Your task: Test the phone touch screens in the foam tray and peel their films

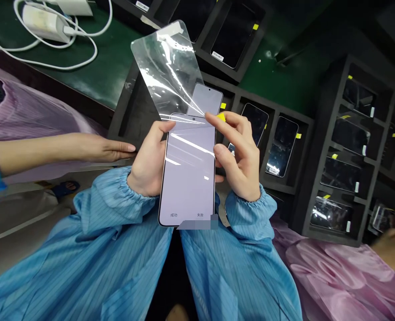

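Observation:
My left hand [149, 162] is wrapped round a smartphone [189, 178], its thumb on the upper left edge of the lit, pale screen. Two short labels show near the screen's bottom. A clear plastic film [167, 58] fans out beyond the phone's top edge, its creases running together at my right index fingertip. My right hand [239, 154] has its fingers bent at the phone's upper right corner, the thumb against the right edge. A yellow tab [221, 117] shows by the right index finger. Behind the film, a second phone with a lit screen [208, 96] lies in a tray.
A black compartment tray [271, 104] holds phones beyond my hands; another tray [358, 142] stands at right. White chargers with cables [45, 24] lie on the green table [93, 80]. Another person's hand [107, 149] reaches in from the left, and a blurred hand [393, 249] is at far right.

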`<state>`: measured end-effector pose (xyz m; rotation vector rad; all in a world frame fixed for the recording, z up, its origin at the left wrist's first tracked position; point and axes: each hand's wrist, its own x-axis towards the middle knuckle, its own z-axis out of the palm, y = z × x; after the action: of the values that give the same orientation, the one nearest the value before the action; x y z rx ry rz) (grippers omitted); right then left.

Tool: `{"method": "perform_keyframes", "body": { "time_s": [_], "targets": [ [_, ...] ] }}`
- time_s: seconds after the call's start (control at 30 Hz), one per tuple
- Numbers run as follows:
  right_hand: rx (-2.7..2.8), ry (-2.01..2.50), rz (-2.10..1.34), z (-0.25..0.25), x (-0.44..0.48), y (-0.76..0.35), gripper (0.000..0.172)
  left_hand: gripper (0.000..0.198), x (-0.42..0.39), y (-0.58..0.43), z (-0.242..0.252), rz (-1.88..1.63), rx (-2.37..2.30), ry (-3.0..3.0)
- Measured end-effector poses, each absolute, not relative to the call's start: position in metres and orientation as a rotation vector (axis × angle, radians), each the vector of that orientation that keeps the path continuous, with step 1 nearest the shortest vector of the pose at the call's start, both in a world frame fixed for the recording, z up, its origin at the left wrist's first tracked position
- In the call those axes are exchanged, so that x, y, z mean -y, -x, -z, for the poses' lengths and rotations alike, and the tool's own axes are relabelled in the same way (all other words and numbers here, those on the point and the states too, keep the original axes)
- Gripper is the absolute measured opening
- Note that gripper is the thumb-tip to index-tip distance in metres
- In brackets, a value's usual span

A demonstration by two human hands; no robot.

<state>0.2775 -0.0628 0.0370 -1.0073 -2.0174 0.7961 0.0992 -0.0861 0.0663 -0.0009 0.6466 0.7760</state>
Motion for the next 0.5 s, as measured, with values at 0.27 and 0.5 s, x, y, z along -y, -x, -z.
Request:
{"method": "perform_keyframes", "body": {
  "time_s": [0.27,0.5],
  "targets": [
    [2.305,0.805,-0.721,-0.055,0.061,-0.279,0.088,0.068,0.082,-0.103,-0.069,-0.851,-0.758,0.023],
    [2.453,0.840,-0.746,-0.062,0.074,-0.265,0.106,0.054,0.080,-0.107,-0.067,-0.924,-0.822,0.020]
  ]
}}
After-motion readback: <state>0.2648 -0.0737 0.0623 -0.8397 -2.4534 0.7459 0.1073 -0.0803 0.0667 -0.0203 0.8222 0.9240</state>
